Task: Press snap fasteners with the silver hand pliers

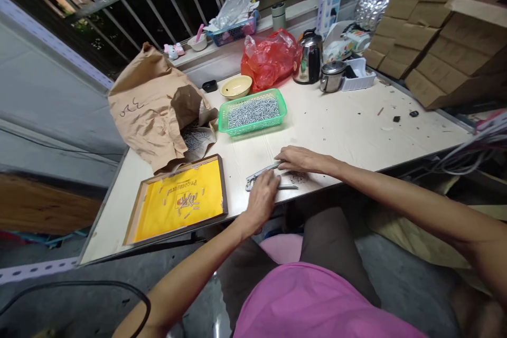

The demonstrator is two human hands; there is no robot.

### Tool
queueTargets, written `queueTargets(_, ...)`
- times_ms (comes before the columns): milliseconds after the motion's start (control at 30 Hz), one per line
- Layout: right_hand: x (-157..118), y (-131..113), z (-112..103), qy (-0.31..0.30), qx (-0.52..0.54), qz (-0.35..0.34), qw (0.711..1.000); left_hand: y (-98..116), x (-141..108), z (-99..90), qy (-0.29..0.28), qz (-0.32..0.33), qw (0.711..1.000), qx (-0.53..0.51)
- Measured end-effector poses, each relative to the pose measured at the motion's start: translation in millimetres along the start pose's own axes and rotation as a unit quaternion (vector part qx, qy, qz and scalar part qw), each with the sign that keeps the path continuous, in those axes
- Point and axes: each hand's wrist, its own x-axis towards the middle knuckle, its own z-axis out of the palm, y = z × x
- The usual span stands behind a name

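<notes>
A pair of grey metal pliers [289, 187] lies near the table's front edge, head to the left and its two handles spread apart to the right. My left hand [263, 195] is closed over the middle of the tool, covering part of it. At the end of the upper handle, the fingers of my right hand [303, 160] are closed on the metal. Small dark scraps [298, 178] lie below my right hand. Left of the pliers is a shallow tray [154, 216] with a yellow lining, holding several small metal pins [188, 200].
Behind my hands stands a green basket [253, 129] full of small metal pieces. A torn brown paper bag [150, 111] holds more. Along the back are a cream bowl [236, 87], red plastic bag [269, 58], kettle [308, 58] and lidded pot [332, 77]. Cardboard boxes [451, 42] are stacked right.
</notes>
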Motion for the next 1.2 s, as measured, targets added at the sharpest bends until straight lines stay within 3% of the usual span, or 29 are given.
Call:
queueTargets(100, 5, 7, 5, 0.041, -0.056, 0.036, 0.997, 19, -13, 13.2, 0.019, 0.037, 0.999, -0.034)
queueTargets(267, 24, -9, 4, 0.070, -0.123, 0.081, 0.987, 35, -16, 16.0, 0.034, 0.017, 0.996, -0.084)
queueTargets(367, 33, -42, 4, 0.054, -0.126, -0.040, 0.990, 34, -18, 18.3, 0.043, 0.019, 0.994, -0.100)
queueTargets(433, 38, -67, 7, 0.021, -0.115, -0.158, 0.980, 34, -21, 22.8, 0.031, 0.009, 0.994, -0.107)
queueTargets(500, 41, -89, 11, -0.011, -0.121, -0.228, 0.966, 33, -26, 27.8, 0.019, -0.002, 0.994, -0.111)
queueTargets(600, 44, -106, 17, -0.029, -0.136, -0.272, 0.952, 33, -32, 32.7, 0.015, 0.003, 0.992, -0.126)
queueTargets(700, 45, -110, 17, -0.011, -0.078, -0.299, 0.951, 33, -35, 32.5, 0.019, 0.019, 0.990, -0.140)
queueTargets(767, 45, -109, 9, 0.041, 0.013, -0.291, 0.956, 32, -36, 29.5, 0.030, 0.034, 0.990, -0.135)
queueTargets(833, 48, -105, -6, 0.137, 0.102, -0.250, 0.953, 29, -37, 23.0, 0.042, 0.050, 0.990, -0.128)
queueTargets(933, 64, -94, -39, 0.299, 0.130, -0.159, 0.932, 15, -44, 3.0, 0.076, 0.020, 0.990, -0.115)
queueTargets(1000, 80, -81, -64, 0.354, 0.093, -0.094, 0.926, -6, -53, -17.4, 0.113, -0.068, 0.987, -0.088)
queueTargets(1100, 100, -62, -93, 0.351, 0.026, 0.005, 0.936, -54, -72, -49.0, 0.141, -0.254, 0.956, 0.026)
queueTargets(1200, 96, -58, -98, 0.323, -0.005, 0.020, 0.946, -102, -87, -66.9, 0.094, -0.336, 0.927, 0.138)
